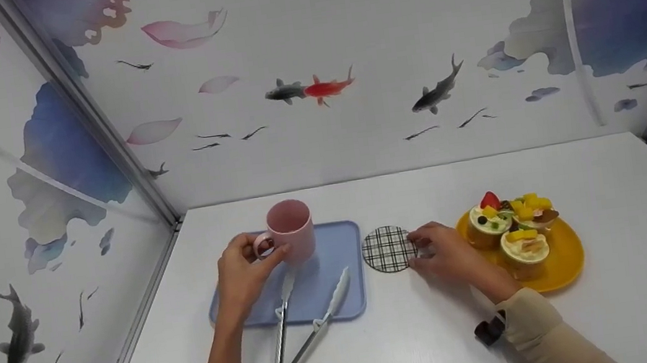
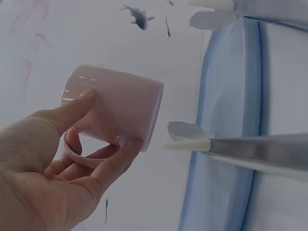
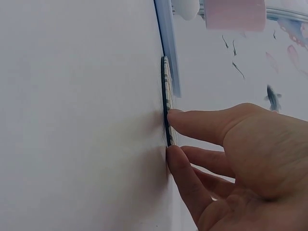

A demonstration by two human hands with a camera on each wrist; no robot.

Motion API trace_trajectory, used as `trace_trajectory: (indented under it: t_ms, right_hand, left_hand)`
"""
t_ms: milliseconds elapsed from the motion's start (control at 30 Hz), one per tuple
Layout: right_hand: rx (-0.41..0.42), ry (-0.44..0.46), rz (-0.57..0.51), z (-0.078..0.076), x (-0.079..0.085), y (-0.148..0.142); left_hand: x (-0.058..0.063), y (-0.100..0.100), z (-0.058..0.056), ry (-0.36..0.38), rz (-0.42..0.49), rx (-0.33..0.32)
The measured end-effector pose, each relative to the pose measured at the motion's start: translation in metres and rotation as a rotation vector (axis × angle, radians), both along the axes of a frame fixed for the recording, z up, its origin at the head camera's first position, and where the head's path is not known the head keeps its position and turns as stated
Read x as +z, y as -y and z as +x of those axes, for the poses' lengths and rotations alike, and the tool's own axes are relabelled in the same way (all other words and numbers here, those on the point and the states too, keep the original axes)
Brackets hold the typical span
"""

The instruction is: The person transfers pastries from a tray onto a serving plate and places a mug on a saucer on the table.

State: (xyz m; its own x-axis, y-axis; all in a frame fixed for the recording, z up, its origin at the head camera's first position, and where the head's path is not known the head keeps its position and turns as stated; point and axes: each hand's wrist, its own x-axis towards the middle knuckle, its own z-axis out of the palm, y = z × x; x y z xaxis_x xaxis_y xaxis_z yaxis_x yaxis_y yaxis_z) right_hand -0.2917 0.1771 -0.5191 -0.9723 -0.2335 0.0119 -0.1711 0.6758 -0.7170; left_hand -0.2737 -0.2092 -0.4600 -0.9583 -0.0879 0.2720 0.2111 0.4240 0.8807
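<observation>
My left hand [image 1: 243,273] grips a pink mug [image 1: 299,234] by its handle, thumb against its side. In the head view the upright mug overlaps the far part of the blue tray [image 1: 331,237]. The left wrist view shows fingers curled through the mug's handle [image 2: 86,160]. A round black-and-white plaid coaster [image 1: 389,249] lies beside the tray's right edge. My right hand [image 1: 446,253] pinches the coaster's right rim with thumb and fingertips. In the right wrist view the coaster [image 3: 168,91] shows edge-on, flat along the table.
Metal tongs [image 1: 304,343] with white tips lie spread, their tips over the tray and their joined end near my left wrist. An orange plate [image 1: 568,255] with several fruit-topped dessert cups [image 1: 525,247] stands right of my right hand. White patterned walls [image 1: 355,133] bound the table.
</observation>
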Motion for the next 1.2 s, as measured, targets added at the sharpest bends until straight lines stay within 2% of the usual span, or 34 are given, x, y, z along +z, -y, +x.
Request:
trace_trajectory:
  t_ms: [200, 500, 667, 800, 1200]
  right_hand:
    - [0.008, 0.002, -0.003, 0.000, 0.000, -0.001]
    - [0.015, -0.018, -0.005, -0.001, 0.001, -0.001]
    - [0.020, -0.023, -0.017, -0.002, -0.001, -0.002]
    - [0.016, -0.010, -0.014, -0.002, 0.000, -0.002]
    - [0.023, -0.024, -0.007, -0.002, -0.002, -0.002]
  left_hand:
    - [-0.002, -0.007, -0.003, -0.021, 0.034, -0.027]
    - [-0.005, -0.029, 0.000, -0.042, 0.053, -0.076]
    - [-0.009, -0.040, 0.001, -0.044, 0.030, -0.109]
    - [-0.008, -0.046, 0.003, -0.039, 0.019, -0.127]
    - [-0.006, -0.064, 0.001, -0.056, -0.019, -0.134]
